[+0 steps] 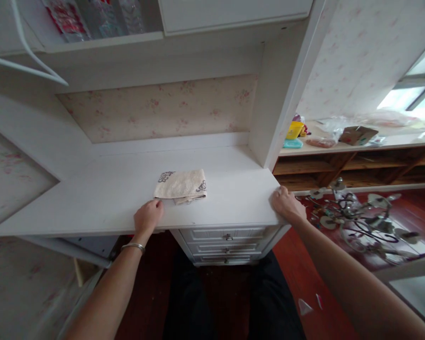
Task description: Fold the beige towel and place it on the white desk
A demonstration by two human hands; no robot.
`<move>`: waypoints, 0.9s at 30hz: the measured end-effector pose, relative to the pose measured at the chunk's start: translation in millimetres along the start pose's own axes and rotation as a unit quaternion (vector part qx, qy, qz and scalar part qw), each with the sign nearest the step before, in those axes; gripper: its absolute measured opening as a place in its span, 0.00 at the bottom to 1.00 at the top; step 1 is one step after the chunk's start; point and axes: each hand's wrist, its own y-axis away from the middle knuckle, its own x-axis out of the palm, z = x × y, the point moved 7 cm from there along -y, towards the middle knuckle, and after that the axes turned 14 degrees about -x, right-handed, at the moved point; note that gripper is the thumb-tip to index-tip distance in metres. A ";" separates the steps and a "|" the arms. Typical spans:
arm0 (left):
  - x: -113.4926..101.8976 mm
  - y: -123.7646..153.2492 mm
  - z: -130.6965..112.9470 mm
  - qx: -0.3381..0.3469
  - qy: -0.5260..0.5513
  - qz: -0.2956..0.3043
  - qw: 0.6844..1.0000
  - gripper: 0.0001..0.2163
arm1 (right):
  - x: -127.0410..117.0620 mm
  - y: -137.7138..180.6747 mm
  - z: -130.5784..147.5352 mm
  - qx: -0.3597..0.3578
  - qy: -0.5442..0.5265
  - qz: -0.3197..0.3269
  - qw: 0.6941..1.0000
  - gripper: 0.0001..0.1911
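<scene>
From my end, the biggest thing in view is the white painted wooden desk (92, 198), set in a recess with flowered wallpaper behind it. Under its front edge sits a white chest of drawers with small metal knobs (226, 236). Off to the right runs a long brown wooden shelf unit (357, 165), its top cluttered with a brown cardboard box (357, 135) and a yellow packet (294, 130). Below that, a tangled metal lamp fitting with pale shades (357, 222) lies on the red floor.

The folded beige cloth with grey printed corners (181, 185) lies flat near the middle of the desk top, a little back from the front edge.

My left hand (148, 215) rests knuckles-up on the desk, right at the cloth's near left corner. The fingers are curled under and their tips are hidden (so I cannot tell whether they pinch the cloth or only touch it). My right hand (286, 205) lies on the desk's front right corner, well apart from the cloth, fingers loosely laid on top and closed on nothing. A thin silver bangle (133, 246) circles the left wrist.
</scene>
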 end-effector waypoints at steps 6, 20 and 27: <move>-0.9 9.0 5.4 -0.014 0.009 -0.022 1.000 0.21 | -4.5 2.8 0.4 0.024 0.015 0.014 0.999 0.29; -5.4 15.5 2.3 -0.018 0.004 -0.035 0.999 0.20 | -3.7 5.0 1.5 0.022 0.014 0.019 0.999 0.31; -6.2 17.2 2.2 -0.017 0.003 -0.031 0.999 0.20 | -3.5 5.3 0.6 0.019 0.014 0.015 1.000 0.31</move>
